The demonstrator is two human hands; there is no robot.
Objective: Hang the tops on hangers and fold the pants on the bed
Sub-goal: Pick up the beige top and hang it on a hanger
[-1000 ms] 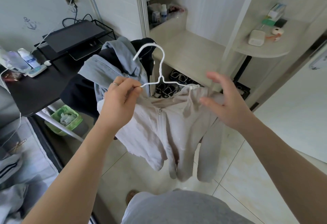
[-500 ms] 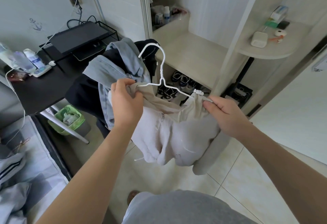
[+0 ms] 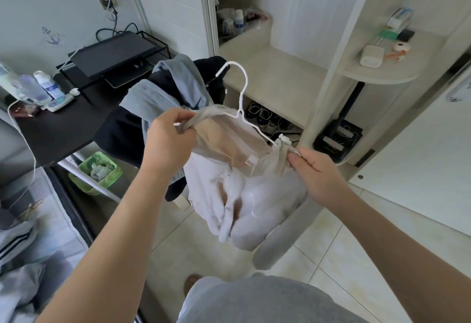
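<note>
We see the left hand (image 3: 168, 141) with its fingers curled tight, thumb pressed against them, pinching a bunched fold of the pale zip top (image 3: 254, 195) at its neckline, where the cloth covers the left arm of the white wire hanger (image 3: 243, 85). Whether those fingers also grip the wire beneath the cloth, we cannot tell. The right hand (image 3: 316, 172) has thumb and forefinger closed together on the top's other shoulder, just below the small clip (image 3: 284, 140) at the hanger's right end; its remaining fingers are folded under and hidden. The top hangs between both hands in mid-air over the tiled floor (image 3: 331, 259), its body crumpled and one sleeve trailing down. The hanger tilts, hook upward and away from us. Directly behind the left hand stands a heap of denim and dark clothes (image 3: 163, 93), touching the edge of a black desk (image 3: 63, 123) that carries bottles (image 3: 46, 85). A green bin (image 3: 99, 172) sits under the desk. Beyond the hanger we find a wardrobe shelf (image 3: 275, 75) with shoes (image 3: 262, 116) below it. At lower left a striped garment (image 3: 15, 241) lies on the bed.
</note>
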